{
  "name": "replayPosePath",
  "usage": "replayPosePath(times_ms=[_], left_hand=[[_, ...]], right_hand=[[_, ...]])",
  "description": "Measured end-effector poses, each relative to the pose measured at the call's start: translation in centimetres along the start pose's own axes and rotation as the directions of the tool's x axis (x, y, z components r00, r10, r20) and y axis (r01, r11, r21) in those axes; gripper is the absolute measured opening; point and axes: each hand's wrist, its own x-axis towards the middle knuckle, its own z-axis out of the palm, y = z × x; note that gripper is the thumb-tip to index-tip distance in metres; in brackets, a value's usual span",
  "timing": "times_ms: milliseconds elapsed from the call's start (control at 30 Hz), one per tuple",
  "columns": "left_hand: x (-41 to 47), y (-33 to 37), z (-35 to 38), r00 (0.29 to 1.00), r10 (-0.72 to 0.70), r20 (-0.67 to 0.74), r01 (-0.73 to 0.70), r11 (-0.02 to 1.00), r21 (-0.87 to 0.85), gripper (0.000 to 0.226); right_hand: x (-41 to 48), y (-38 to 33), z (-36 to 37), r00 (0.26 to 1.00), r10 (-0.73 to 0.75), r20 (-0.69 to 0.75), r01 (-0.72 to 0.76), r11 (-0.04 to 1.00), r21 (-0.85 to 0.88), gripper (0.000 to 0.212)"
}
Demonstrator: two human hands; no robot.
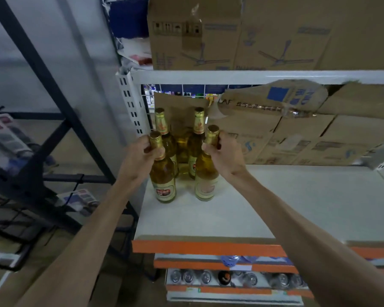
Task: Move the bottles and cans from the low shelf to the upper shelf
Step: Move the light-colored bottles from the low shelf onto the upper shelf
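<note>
On the white upper shelf (275, 200) stand several amber glass bottles with gold caps. My left hand (140, 154) grips the neck of the front left bottle (163, 180), which stands on the shelf. My right hand (224, 154) grips the neck of the front right bottle (205, 180), also upright on the shelf. Two more bottles stand behind them, one at back left (162, 127) and one at back right (197, 129). Far below, on a low shelf (231, 294), lie several cans (189, 276) seen from above and a blue-capped bottle (230, 260).
Cardboard boxes (297, 134) fill the back and right of the upper shelf. More fan boxes (253, 34) sit on the shelf above. A white perforated upright (131, 103) stands at the shelf's left end. A dark metal rack (42, 129) is to the left. Orange shelf edges (208, 249) lie below.
</note>
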Motion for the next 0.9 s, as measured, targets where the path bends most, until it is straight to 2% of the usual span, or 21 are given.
replayPosePath(times_ms=[533,900], left_hand=[[1.8,-1.4,-0.3,0.999,0.034,-0.027,-0.034,0.999,0.009,0.023],[1.6,-1.2,-0.2,0.999,0.022,-0.04,-0.023,1.0,-0.02,0.025]], right_hand=[[1.2,-0.6,3.3,0.998,0.009,-0.054,-0.01,1.0,-0.021,0.015],[0.1,-0.5,2.8,1.0,0.017,-0.022,-0.018,0.999,-0.047,0.018]])
